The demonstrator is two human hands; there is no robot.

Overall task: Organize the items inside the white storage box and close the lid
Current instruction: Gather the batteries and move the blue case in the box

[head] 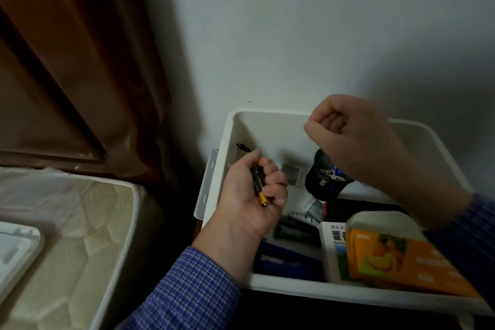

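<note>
The white storage box stands open against the wall, lid off. My left hand is over its left side and grips a slim black tool with a gold end. My right hand hovers above the box's back part with its fingers curled into a fist; nothing shows in it. Beneath it lies a black pouch with blue and white bits. At the front right sit an orange carton and a white medicine box with green print. Dark items fill the front left.
A white lid-like panel lies on the pale mattress at the left. A brown curtain hangs behind it. The wall is directly behind the box, and a white slotted piece stands against the box's left side.
</note>
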